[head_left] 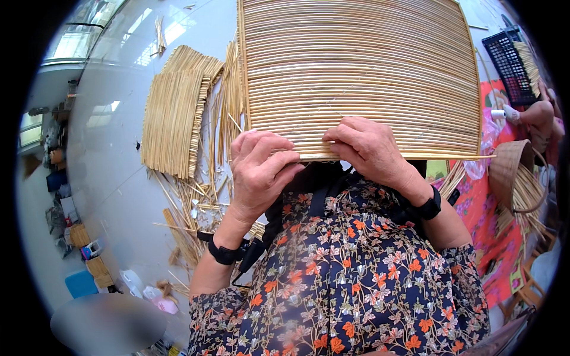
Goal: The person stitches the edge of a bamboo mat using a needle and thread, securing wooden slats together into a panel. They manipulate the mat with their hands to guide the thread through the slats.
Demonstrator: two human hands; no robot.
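A framed mat of thin straw-coloured rods (362, 65) fills the upper middle, its near edge level with my fingers. My left hand (261, 169) is closed around the near left corner, fingertips curled onto the lowest rods. My right hand (368, 151) has its fingers bent together on the near edge, right of centre, pinching a rod there. One thin rod (487, 156) sticks out past the mat's right end. Stacked panels of similar rods (169, 118) lie left of the mat, beside loose rods (225, 101).
Scattered rods and scraps (196, 207) lie on the tiled floor (107, 154) at left. At right are a black plastic crate (507, 62), white thread spool (497, 114), basket (502, 172) with rods, and another person's bare limb (537, 121) near a red floral cloth (504, 249).
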